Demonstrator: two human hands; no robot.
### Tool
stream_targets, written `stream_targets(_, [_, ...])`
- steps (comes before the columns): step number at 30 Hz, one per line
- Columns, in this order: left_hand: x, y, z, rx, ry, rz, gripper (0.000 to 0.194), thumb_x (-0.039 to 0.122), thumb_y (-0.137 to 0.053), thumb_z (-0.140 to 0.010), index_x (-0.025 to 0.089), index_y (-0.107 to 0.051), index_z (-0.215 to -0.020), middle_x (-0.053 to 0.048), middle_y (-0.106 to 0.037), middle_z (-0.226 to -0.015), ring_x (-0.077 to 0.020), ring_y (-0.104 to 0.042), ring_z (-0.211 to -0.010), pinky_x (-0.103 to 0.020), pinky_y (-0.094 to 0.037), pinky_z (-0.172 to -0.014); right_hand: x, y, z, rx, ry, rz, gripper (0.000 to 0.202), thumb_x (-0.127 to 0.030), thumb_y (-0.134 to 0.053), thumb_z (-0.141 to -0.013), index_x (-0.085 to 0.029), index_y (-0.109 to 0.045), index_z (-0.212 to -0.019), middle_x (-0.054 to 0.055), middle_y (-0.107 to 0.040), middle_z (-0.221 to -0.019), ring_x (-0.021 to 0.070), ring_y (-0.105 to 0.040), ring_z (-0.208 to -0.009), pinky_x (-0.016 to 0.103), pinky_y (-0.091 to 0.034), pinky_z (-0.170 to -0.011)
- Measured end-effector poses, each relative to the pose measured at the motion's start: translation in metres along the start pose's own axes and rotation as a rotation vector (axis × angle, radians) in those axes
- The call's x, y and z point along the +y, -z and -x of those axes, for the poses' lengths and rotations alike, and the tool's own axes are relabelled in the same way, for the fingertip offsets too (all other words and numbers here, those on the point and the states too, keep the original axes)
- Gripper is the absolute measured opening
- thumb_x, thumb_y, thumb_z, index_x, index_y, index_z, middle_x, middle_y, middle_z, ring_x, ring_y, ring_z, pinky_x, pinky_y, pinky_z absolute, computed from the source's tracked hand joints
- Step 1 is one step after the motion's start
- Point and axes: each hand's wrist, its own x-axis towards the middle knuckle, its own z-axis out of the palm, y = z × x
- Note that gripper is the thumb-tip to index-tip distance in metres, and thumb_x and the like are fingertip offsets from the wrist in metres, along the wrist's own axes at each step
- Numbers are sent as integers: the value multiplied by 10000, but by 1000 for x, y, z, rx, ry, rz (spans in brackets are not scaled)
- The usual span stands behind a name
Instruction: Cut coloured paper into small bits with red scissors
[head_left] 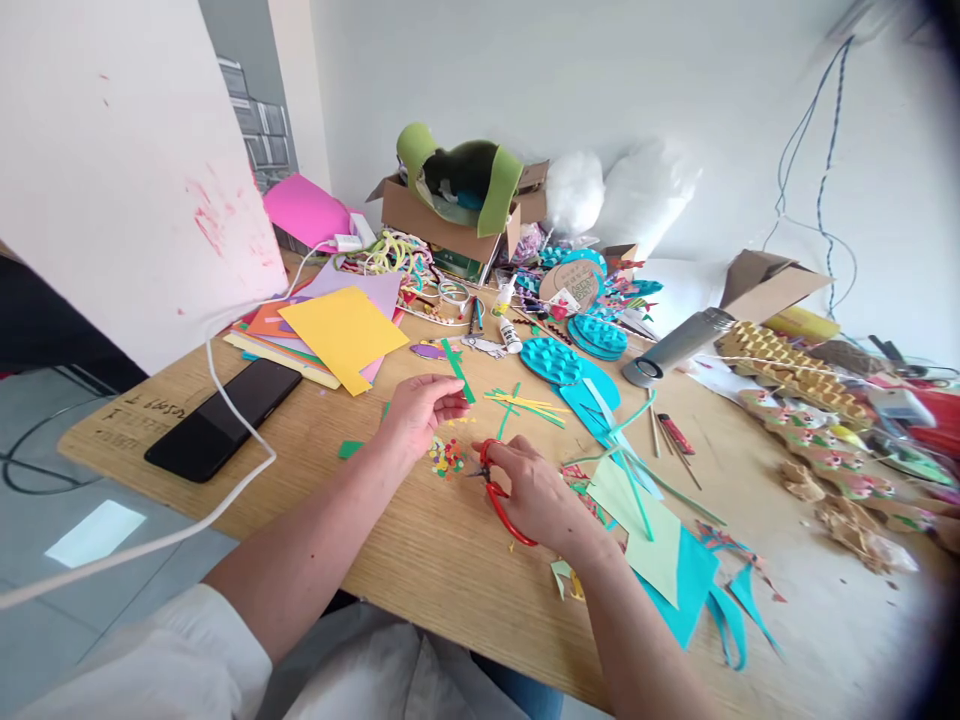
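1. A green strip (pixel 458 371) is pinched by the left hand (pixel 420 413) above the table (pixel 427 560); red-handled scissors (pixel 493 492) are grasped by the right hand (pixel 529 490).
2. Loose paper dots (pixel 447 457) could be scattered if brushed by scissors or hand.
3. Handwriting (pixel 154 409) is noted at the table's left corner; not reliably legible.

We had a narrow green paper strip (pixel 457 370) held tilted; our red-handled scissors (pixel 493 496) sat nearer us, to its right, blades pointing left.
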Motion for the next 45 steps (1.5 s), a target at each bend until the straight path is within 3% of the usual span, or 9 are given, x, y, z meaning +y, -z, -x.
stream_targets(4, [1, 0, 0, -6, 5, 8, 94, 137, -702, -599, 103, -620, -632, -44, -646, -559, -134, -624, -527, -236, -505, -537, 1, 1, -2, -75, 33, 34, 208, -75, -525, -737, -172, -596, -906, 40, -577, -795, 185, -498, -814, 252, -361, -713])
stream_targets(11, [1, 1, 0, -34, 19, 30, 100, 138, -706, -604, 102, -622, -645, -40, -645, -559, -128, -616, -513, -228, -494, -522, 24, 20, 26, -89, -270, 114, 189, -116, -500, -803, -163, -637, -925, 63, -580, -814, 179, -549, -752, 254, -367, -679])
stream_targets(17, [-2, 0, 0, -33, 19, 10, 119, 146, -717, -588, 107, -620, -645, -37, -643, -552, -135, -622, -523, -235, -496, -530, 22, 9, 11, -6, -156, 97, 241, -61, -506, -755, -137, -600, -963, 88, -591, -867, 215, -538, -871, 262, -388, -711])
stream_targets(21, [-1, 0, 1, -30, 18, -16, 146, 154, -732, -567, 109, -639, -669, -33, -647, -578, -124, -613, -524, -225, -477, -513, 30, 13, 17, -57, -161, 85, 130, -124, -501, -784, -163, -616, -830, 74, -579, -786, 196, -550, -747, 274, -392, -672])
stream_targets(23, [-2, -1, 1, -35, 8, -30, 161, 162, -745, -551, 108, -650, -670, -35, -653, -603, -121, -614, -545, -219, -469, -513, 34, 21, 22, -6, -185, 22, 142, -180, -479, -815, -167, -617, -787, 71, -581, -764, 187, -552, -704, 277, -393, -645])
stream_targets(26, [-4, -2, 2, -34, -23, -42, 180, 182, -767, -523, 112, -658, -649, -30, -650, -616, -120, -610, -578, -226, -476, -543, 30, 30, 17, 196, -284, -203, 171, -289, -503, -829, -166, -607, -772, 58, -601, -728, 181, -554, -669, 276, -400, -614])
stream_targets(29, [-6, -3, 1, -45, -40, -53, 206, 208, -786, -505, 113, -667, -644, -27, -642, -619, -122, -603, -596, -252, -487, -590, 19, 29, -5, 334, -335, -527, 242, -406, -612, -776, -166, -603, -794, 37, -616, -712, 170, -551, -645, 264, -406, -584])
stream_targets(33, [-8, -2, 0, -58, -54, -61, 226, 223, -796, -495, 110, -675, -649, -26, -637, -618, -126, -597, -604, -272, -480, -626, 5, 17, -37, 402, -261, -800, 357, -456, -718, -675, -157, -597, -828, 37, -625, -749, 170, -562, -664, 265, -421, -596])
stream_targets(45, [-3, -2, 2, -137, -18, 3, 201, 219, -771, -550, 110, -665, -683, -44, -661, -661, -143, -620, -614, -286, -495, -657, 5, 25, -55, 484, -213, -880, 229, -354, -676, -674, -168, -573, -757, 10, -563, -695, 149, -501, -632, 255, -392, -575])
